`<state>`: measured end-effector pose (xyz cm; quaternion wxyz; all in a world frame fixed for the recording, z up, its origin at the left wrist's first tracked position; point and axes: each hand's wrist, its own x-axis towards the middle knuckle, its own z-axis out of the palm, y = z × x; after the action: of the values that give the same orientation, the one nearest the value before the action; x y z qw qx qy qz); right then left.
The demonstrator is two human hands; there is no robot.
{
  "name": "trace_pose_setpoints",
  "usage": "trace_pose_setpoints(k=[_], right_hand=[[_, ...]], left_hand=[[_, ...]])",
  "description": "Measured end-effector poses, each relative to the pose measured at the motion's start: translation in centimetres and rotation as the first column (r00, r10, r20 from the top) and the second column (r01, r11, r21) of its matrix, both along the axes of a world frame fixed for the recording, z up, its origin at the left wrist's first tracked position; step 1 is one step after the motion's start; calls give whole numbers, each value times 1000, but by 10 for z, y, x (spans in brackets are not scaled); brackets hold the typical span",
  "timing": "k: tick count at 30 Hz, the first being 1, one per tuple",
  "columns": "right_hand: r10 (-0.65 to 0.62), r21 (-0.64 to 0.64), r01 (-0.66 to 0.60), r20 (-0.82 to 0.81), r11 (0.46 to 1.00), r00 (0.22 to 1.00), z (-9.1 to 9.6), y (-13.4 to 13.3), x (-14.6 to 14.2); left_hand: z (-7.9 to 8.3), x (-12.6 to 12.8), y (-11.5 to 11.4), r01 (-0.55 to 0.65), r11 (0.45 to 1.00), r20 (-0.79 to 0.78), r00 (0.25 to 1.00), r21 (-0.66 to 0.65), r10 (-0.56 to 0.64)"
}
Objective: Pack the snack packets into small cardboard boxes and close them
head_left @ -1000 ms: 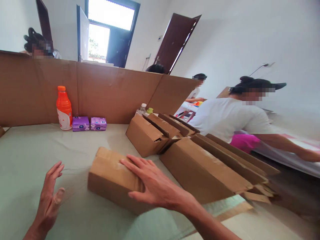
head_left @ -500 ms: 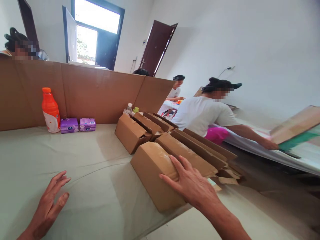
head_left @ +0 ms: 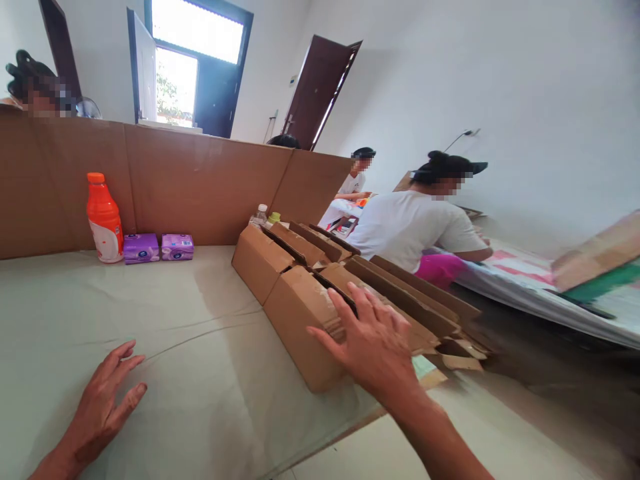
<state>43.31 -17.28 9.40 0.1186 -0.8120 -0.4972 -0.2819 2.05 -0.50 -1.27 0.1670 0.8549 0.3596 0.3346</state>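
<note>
My right hand (head_left: 373, 343) lies flat, fingers spread, on top of a closed brown cardboard box (head_left: 300, 327) at the right edge of the pale green table (head_left: 175, 347). That box is pushed up against a row of other cardboard boxes (head_left: 270, 257) with open flaps. My left hand (head_left: 103, 403) rests open on the cloth at the lower left, holding nothing.
A tall cardboard screen (head_left: 200, 187) lines the table's far side. Against it stand an orange bottle (head_left: 104, 218) and two purple packets (head_left: 159, 247). A person in a white shirt (head_left: 415, 227) works at the adjoining table on the right; others sit behind.
My right hand has slid the closed box from the table's middle to the right, up against the row of boxes. My left hand stayed at the lower left.
</note>
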Motion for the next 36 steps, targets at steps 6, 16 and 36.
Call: trace_pose_setpoints(k=[6,16,36], right_hand=[[535,-50,-549,-172,834,828,-61,-7,-87],[412,-278,-576,-475,769,778,-118,1,-125],[501,-232,-566,-285,791,817,-148,-37,-133]], left_hand=[[-10,-2,14,-19,995,-115,993,94,29],[-7,12,5,-17,996,-356,933,90,48],[13,53,-129,37,997,-615,785,-65,-69]])
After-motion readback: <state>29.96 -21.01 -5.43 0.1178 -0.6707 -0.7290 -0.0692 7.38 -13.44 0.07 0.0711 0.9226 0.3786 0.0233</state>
